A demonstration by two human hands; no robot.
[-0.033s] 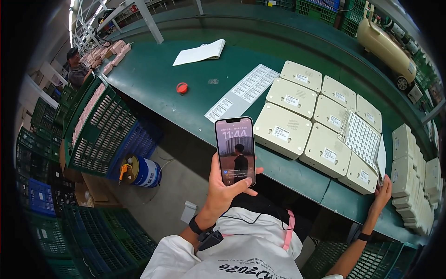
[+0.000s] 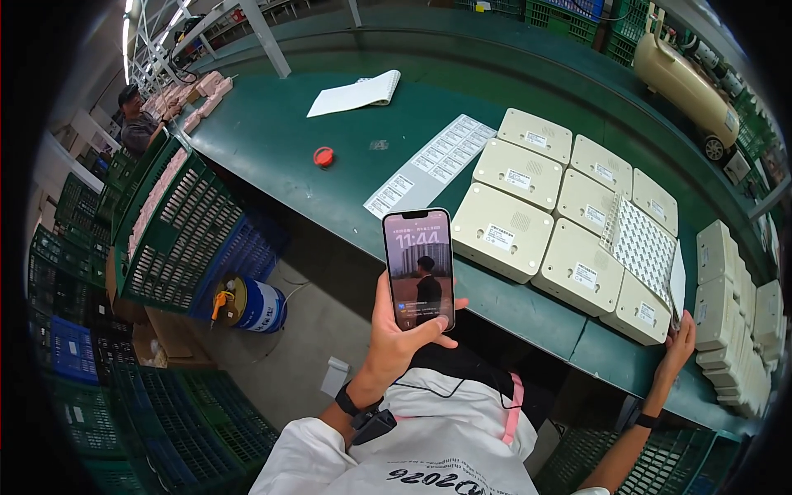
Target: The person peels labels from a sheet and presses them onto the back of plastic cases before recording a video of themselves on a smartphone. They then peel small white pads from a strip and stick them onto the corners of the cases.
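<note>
In my left hand (image 2: 394,345) is a smartphone (image 2: 418,268), held upright with its lit screen towards me and the thumb on its lower right edge. My right hand (image 2: 679,340) is at the table's front right, its fingers closed at the lower corner of a spiral-bound pad (image 2: 645,252) with a dotted pattern. The pad lies slanting over several flat cream plastic housings (image 2: 505,235) set out in rows, each bearing a small white label. To their left lies a grey sheet of printed labels (image 2: 429,169), partly peeled.
The green worktable (image 2: 276,157) also carries a red round cap (image 2: 323,157) and a white notebook (image 2: 355,92). More cream housings (image 2: 726,313) are stacked at right. Crates (image 2: 186,239), a blue drum (image 2: 262,304) and a co-worker (image 2: 139,120) are at left; an air compressor tank (image 2: 685,82) stands beyond.
</note>
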